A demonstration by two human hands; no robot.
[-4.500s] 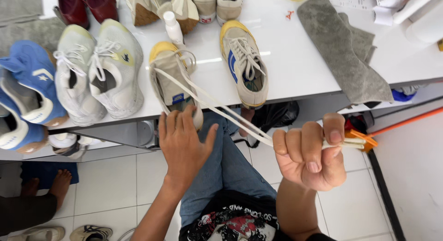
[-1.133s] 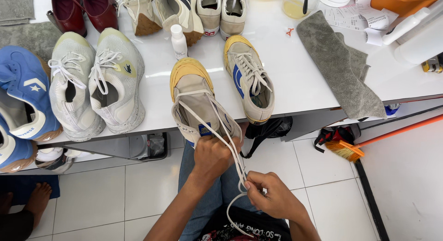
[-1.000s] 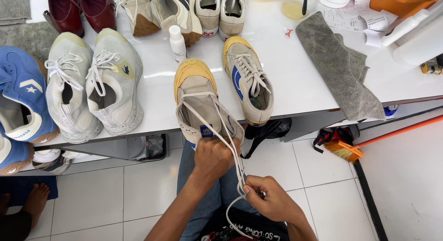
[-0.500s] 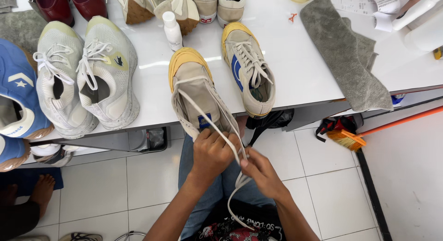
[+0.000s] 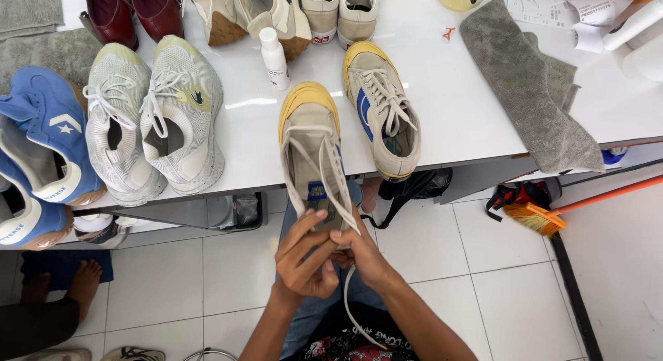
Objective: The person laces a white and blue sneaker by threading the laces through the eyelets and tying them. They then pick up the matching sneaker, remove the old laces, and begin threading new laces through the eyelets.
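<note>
White table (image 5: 456,119), crowded with a grey-white running pair (image 5: 155,119), a grey towel (image 5: 532,84) and a laced beige sneaker (image 5: 383,119). Overhanging its front edge, the matching yellow-toed sneaker (image 5: 311,154), lace (image 5: 324,174) threaded only through the lower eyelets, upper ones apparently unlaced and no knot tied. Left hand (image 5: 304,261) gripping the heel, right hand (image 5: 362,250) pinching the lace, fingers narrow, loose end dangling.
</note>
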